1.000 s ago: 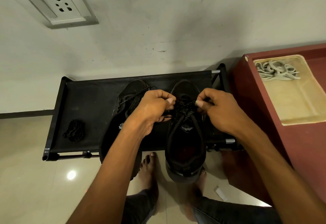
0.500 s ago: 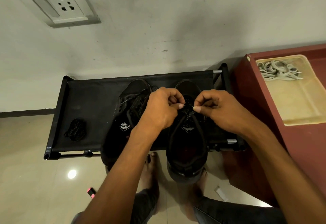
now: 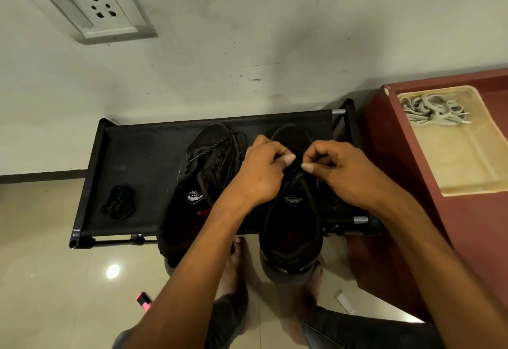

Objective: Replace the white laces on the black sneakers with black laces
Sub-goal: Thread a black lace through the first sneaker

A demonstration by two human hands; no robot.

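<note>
Whitish scuffed wall (image 3: pixel 247 32) up top with a switch-and-socket plate (image 3: pixel 88 5), glossy beige tiled floor (image 3: pixel 41 280) below; low black fabric shoe rack (image 3: pixel 143 156) pushed against the wall, reddish-brown cabinet (image 3: pixel 384 170) just beside it on the right.

Two black sneakers on the rack, side by side, heels hanging off the near edge; left sneaker (image 3: pixel 203 183) matte black, white logo on the tongue, speckled black lace loosely threaded near the toe; right sneaker (image 3: pixel 291 227) same look, logo partly hidden, dark opening facing up. Long axis of both running from near edge to wall, toes toward the wall, left one angled a bit so its toe leans right.

Left hand (image 3: pixel 258 175) curled over the upper eyelets of the right sneaker, thumb and fingers pinched closed on the black lace (image 3: pixel 295 178); right hand (image 3: pixel 346 173) the same, pinching the lace right next to it, fingertips nearly touching; can't tell exactly which strand each has.

Spare bundled black lace (image 3: pixel 118 201) lying on the rack's left side, well apart from the sneakers; white laces (image 3: pixel 431 111) heaped in the far corner of a cream tray (image 3: pixel 472 183) on top of the cabinet; bare feet and dark trouser legs below the rack; small pink thing (image 3: pixel 143 300) on the floor.
</note>
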